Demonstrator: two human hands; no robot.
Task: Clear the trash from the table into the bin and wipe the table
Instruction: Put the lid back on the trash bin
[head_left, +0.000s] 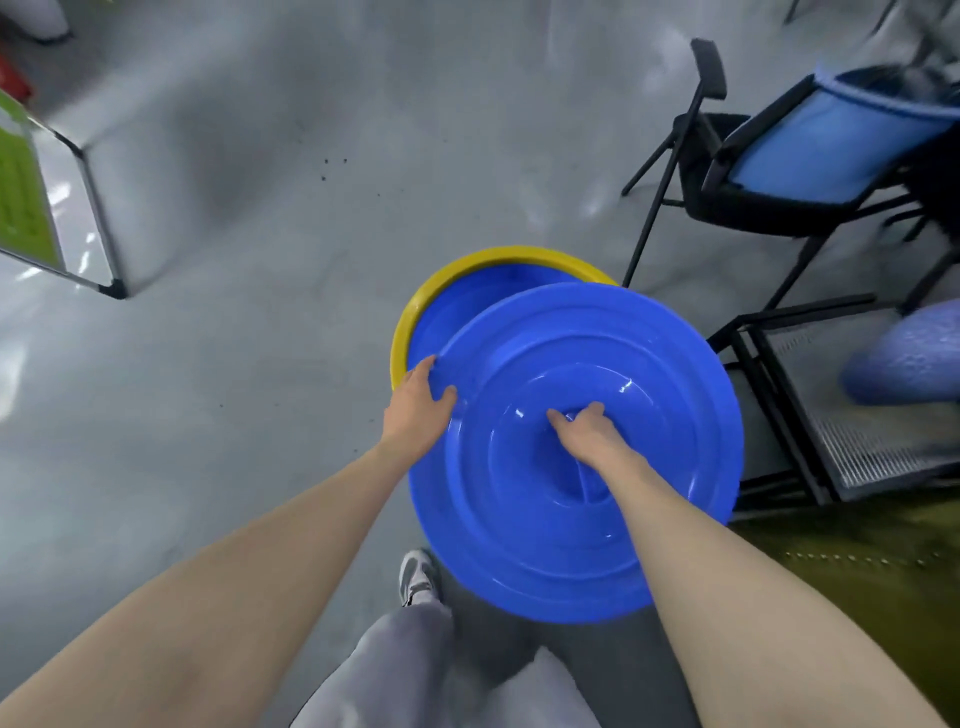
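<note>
Head view: round blue lid (597, 467), ridged, glossy, tilted over your yellow-rimmed bin (415, 322). Left hand (421, 400) pinches its rim; right hand (587, 431) fingers curl round its centre knob.

The lid (571, 447) hides most of the bin (415, 312); its contents perhaps can't be seen.

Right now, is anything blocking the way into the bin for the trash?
Yes, partly. The blue lid sits off-centre over most of the bin's yellow rim, leaving only a crescent open at the far left. The right hand grips the lid's centre handle and the left hand holds its edge. No trash is in view.
</note>
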